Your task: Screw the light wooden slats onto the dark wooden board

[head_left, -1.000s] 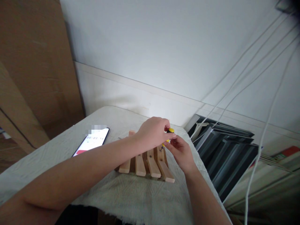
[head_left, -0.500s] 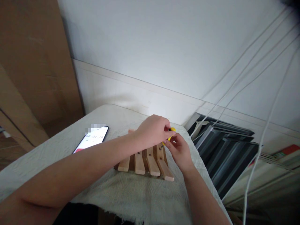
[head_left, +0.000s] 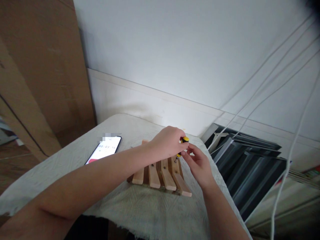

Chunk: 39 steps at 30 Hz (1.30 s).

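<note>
A short yellow-and-black screwdriver [head_left: 185,139] stands nearly upright over the rightmost slat of a small wooden piece [head_left: 168,180]. Its metal tip meets that slat near its upper screw spot. My left hand [head_left: 171,140] reaches across from the left, its fingers closed around the screwdriver's handle. From the right, my right hand [head_left: 200,163] pinches the screwdriver lower down with thumb and fingertips. The wooden piece has several pale slats side by side on a darker base, with dark screws or holes in them. My left forearm hides its far left part.
A phone [head_left: 105,148] showing a timer lies left on the cloth-covered table [head_left: 150,213]. Dark panels [head_left: 252,180] lean beyond the table's right edge. White cables [head_left: 287,160] hang at right. A large cardboard sheet [head_left: 55,66] stands left, and a white wall [head_left: 175,56] rises behind.
The view has shifted slightly, so everything sits a little further right and lower. Both hands stay at the screwdriver, and more of its lower end and tip shows now.
</note>
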### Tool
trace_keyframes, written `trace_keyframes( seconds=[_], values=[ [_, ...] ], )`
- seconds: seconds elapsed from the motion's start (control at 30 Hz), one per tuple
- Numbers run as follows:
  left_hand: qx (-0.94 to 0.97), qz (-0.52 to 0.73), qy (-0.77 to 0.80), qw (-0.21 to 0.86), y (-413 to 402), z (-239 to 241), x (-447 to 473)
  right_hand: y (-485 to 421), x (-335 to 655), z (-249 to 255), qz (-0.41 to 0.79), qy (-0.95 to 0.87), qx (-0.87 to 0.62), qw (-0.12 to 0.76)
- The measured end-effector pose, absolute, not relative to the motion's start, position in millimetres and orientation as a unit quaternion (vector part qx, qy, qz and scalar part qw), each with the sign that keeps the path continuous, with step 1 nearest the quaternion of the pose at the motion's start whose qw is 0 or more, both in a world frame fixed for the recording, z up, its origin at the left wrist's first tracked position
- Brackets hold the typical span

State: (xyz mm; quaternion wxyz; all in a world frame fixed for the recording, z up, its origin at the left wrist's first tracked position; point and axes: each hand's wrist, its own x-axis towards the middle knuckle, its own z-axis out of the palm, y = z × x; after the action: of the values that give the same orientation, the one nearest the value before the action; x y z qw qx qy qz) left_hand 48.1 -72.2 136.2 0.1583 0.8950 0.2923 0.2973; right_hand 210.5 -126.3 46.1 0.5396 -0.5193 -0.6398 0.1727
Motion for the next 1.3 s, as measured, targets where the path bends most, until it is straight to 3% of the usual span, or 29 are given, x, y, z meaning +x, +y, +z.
trace_keyframes(
  seconds=[0.73, 1.03, 1.3],
  values=[
    [0.858, 0.346, 0.335, 0.18, -65, 130, 51, -120, 207, 45, 0.123, -0.624, -0.558, 0.533],
    [0.855, 0.336, 0.301, 0.256, -62, 126, 53, -124, 206, 46, 0.068, -0.625, -0.58, 0.518],
    [0.86, 0.333, 0.313, 0.225, -71, 129, 52, -125, 209, 47, 0.097, -0.656, -0.554, 0.504]
  ],
)
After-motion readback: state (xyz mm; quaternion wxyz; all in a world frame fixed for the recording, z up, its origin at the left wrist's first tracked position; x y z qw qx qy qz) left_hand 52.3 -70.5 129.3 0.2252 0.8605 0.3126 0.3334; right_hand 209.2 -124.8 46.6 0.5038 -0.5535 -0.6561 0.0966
